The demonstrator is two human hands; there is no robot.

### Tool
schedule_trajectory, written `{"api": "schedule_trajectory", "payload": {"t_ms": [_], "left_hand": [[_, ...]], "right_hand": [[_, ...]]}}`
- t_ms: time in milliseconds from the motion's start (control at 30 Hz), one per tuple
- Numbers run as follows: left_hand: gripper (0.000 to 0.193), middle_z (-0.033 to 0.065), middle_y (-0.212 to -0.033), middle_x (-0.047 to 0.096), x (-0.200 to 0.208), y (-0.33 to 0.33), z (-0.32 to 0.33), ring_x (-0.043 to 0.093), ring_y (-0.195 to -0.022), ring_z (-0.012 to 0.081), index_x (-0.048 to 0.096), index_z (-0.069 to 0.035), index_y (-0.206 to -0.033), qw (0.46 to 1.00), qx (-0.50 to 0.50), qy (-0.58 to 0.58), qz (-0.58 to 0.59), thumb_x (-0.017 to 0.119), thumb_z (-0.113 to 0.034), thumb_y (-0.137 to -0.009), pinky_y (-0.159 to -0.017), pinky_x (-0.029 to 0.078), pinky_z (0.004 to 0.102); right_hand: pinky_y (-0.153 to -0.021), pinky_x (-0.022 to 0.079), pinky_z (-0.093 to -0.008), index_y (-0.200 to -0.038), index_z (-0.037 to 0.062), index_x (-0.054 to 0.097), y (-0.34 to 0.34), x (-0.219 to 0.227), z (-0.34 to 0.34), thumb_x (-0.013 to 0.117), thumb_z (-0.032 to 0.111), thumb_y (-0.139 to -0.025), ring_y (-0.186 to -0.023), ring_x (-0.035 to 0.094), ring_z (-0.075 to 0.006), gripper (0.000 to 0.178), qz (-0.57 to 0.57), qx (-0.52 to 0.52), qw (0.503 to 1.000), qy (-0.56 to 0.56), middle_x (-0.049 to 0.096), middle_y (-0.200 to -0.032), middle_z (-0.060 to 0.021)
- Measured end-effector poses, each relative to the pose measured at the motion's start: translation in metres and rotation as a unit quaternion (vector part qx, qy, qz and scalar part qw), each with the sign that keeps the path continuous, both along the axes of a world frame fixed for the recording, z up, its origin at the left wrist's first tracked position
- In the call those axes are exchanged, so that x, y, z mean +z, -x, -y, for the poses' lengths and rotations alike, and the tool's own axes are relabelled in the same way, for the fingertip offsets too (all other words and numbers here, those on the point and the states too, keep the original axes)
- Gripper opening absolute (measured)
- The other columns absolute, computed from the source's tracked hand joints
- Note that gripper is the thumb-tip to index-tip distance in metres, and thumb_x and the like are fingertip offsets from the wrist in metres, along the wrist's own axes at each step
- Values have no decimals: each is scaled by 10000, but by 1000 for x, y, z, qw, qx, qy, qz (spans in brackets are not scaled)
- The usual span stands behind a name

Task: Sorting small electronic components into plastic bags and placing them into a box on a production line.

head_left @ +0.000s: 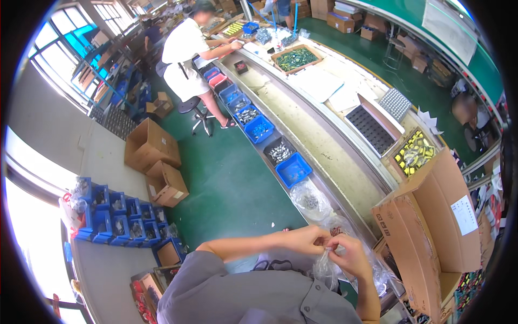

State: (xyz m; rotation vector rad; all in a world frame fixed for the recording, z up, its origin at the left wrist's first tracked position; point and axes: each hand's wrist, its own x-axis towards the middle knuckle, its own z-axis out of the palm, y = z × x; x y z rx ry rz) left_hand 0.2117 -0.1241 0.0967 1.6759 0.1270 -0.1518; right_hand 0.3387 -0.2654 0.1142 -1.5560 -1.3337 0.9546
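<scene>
A long counter (318, 135) runs away from the wearer, with a large open cardboard box (431, 227) at its near right end and blue bins (294, 170) along its left edge. Further off, another person (186, 46) in white sits at the same counter. Close to the wearer's chest, the left hand (302, 240) and right hand (350, 256) meet, both grips pinched on a small clear plastic bag (326, 267) hanging between them.

A long beige workbench (318, 135) carries blue bins (293, 169), trays and cardboard boxes (431, 216).
</scene>
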Motion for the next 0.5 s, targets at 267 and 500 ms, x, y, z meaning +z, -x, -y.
{"api": "schedule_trajectory", "payload": {"t_ms": [267, 500], "left_hand": [[109, -14, -653, 493, -29, 1, -2, 464, -584, 60, 514, -19, -840, 937, 21, 340, -79, 508, -43, -733, -506, 379, 210], [67, -14, -692, 505, -14, 7, 5, 479, -656, 45, 511, -21, -850, 965, 74, 249, 29, 510, -29, -784, -570, 397, 194]], "right_hand": [[-644, 462, -339, -805, 39, 576, 13, 11, -6, 631, -38, -588, -709, 558, -254, 237, 295, -18, 917, -267, 572, -768, -81], [-660, 473, -326, -805, 38, 581, 7, 10, -1, 632, -43, -616, -730, 578, -253, 212, 182, -38, 965, -183, 594, -791, -90]]}}
